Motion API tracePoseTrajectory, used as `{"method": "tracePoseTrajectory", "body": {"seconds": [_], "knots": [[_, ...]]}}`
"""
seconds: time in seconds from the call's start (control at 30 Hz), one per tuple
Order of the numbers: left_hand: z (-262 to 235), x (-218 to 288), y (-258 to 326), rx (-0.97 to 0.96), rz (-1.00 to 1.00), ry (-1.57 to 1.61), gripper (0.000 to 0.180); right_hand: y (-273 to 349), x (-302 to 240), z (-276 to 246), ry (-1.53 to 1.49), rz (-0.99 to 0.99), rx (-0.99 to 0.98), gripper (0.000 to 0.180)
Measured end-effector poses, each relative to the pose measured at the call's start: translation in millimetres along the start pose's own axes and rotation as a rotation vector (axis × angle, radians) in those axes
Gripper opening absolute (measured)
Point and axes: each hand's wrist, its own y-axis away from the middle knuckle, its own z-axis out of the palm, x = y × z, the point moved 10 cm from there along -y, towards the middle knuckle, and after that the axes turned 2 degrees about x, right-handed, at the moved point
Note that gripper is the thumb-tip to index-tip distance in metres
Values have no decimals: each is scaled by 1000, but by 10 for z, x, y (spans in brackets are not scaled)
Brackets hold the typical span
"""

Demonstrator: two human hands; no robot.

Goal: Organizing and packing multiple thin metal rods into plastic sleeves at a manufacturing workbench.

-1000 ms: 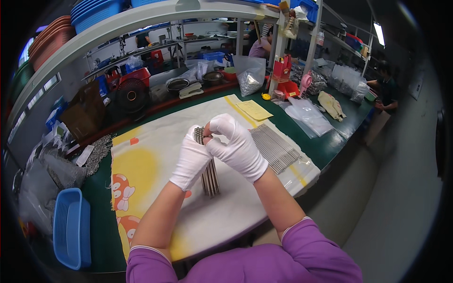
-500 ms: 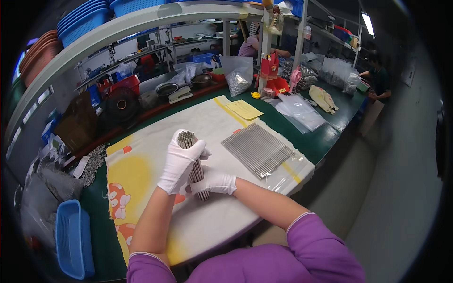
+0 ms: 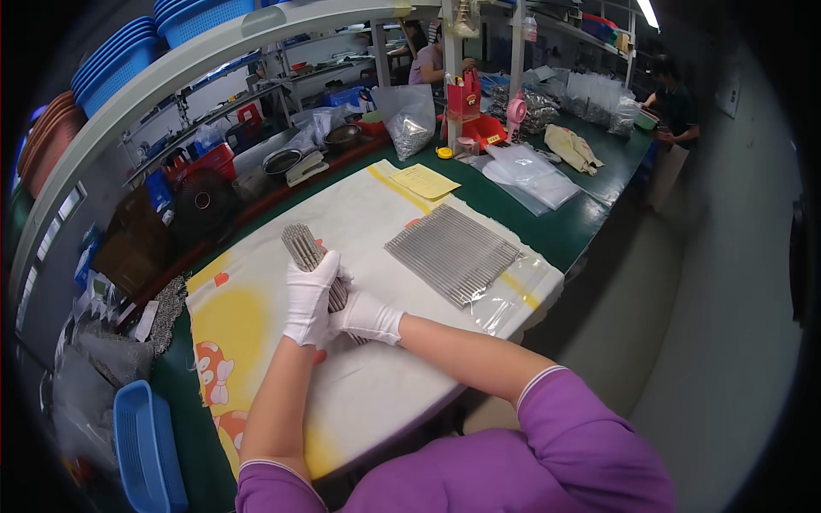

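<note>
A bundle of thin metal rods [image 3: 302, 246] leans over the cloth, its far end pointing up and to the left. My left hand [image 3: 310, 295], in a white glove, is closed round the middle of it. Lower down, my gloved right hand [image 3: 369, 317] grips the same bundle, whose near end shows a little below the fingers. To the right, a flat layer of similar rods [image 3: 451, 253] lies side by side on the cloth, with clear plastic film [image 3: 500, 309] at its near right edge.
A printed white and yellow cloth [image 3: 256, 282] covers the green bench. A yellow paper [image 3: 426, 181] lies at its far edge. Clear plastic bags [image 3: 532, 175], a pink fan [image 3: 516, 113] and a bag of metal parts [image 3: 411, 128] stand beyond. A blue basket [image 3: 147, 445] sits at left.
The bundle has gone from nearly upright to leaning left, and more of its upper end shows above my left hand. Both hands still grip it. The whole view has shifted slightly.
</note>
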Motion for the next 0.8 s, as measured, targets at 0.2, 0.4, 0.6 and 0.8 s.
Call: {"method": "tracePoseTrajectory", "body": {"seconds": [0.2, 0.4, 0.6, 0.8], "knots": [[37, -47, 16, -44, -27, 35, 11, 40, -25, -26, -23, -20, 32, 43], [-16, -15, 17, -36, -10, -2, 12, 119, -229, 16, 21, 4, -39, 51], [17, -70, -20, -33, -24, -6, 12, 54, -87, -6, -49, 56, -42, 50], [-44, -60, -10, -20, -28, -26, 12, 75, -60, 62, -26, 130, -111, 48]]}}
